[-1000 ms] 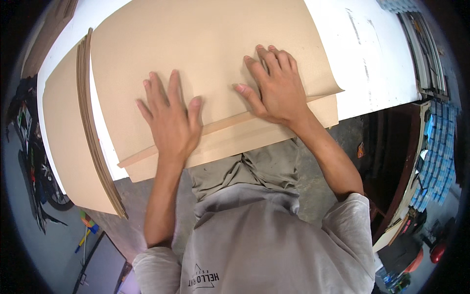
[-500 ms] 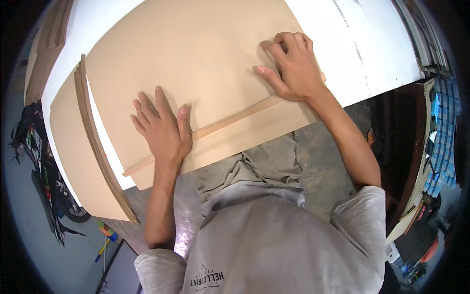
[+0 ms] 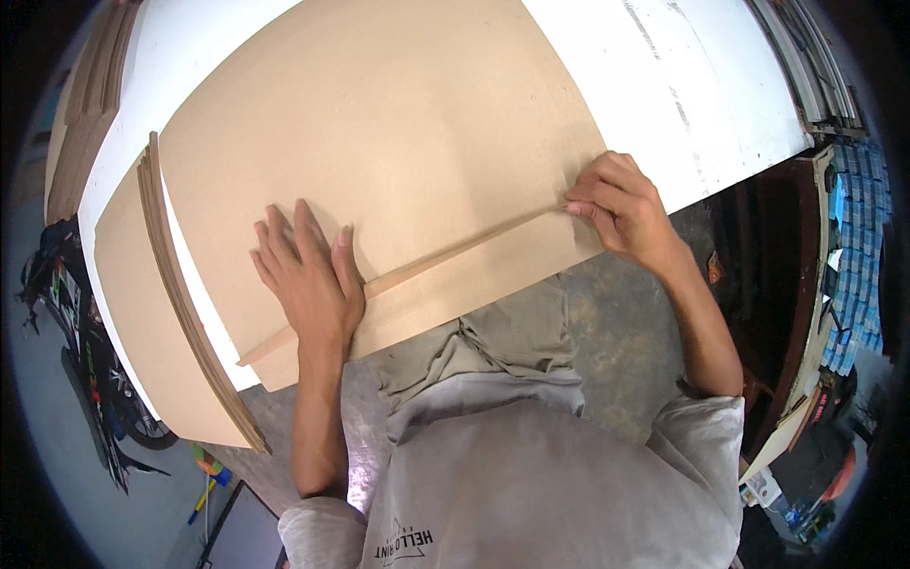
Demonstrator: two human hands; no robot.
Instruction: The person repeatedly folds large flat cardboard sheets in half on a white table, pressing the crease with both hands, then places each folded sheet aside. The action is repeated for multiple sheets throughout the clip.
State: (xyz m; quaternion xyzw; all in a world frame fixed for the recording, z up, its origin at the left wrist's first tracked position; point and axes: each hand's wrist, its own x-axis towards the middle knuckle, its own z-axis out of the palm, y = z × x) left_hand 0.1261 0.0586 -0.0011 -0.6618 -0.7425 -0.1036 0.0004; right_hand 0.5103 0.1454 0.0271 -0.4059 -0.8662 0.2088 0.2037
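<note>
A large light-brown board sheet [image 3: 398, 123] lies before me. Along its near side runs a narrow tan strip [image 3: 455, 250], slanting up to the right; whether it is a separate piece or a folded edge I cannot tell. My left hand [image 3: 318, 284] rests flat, fingers spread, across the sheet and the strip's left part. At the strip's right end my right hand [image 3: 621, 204] is closed, thumb and fingertips pinching it. The curled fingers hide that end.
Beneath the sheet is a white table [image 3: 701, 95]. To the left lies a stack of brown boards [image 3: 142, 303], with more boards [image 3: 85, 114] beyond. A bicycle [image 3: 104, 379] stands on the floor at left. Blue-patterned packs [image 3: 861, 247] sit at right, beside a dark cabinet [image 3: 773, 284].
My right hand has come down from the sheet toward me and closed on the strip's right end. My left hand stays flat, slightly lower in view.
</note>
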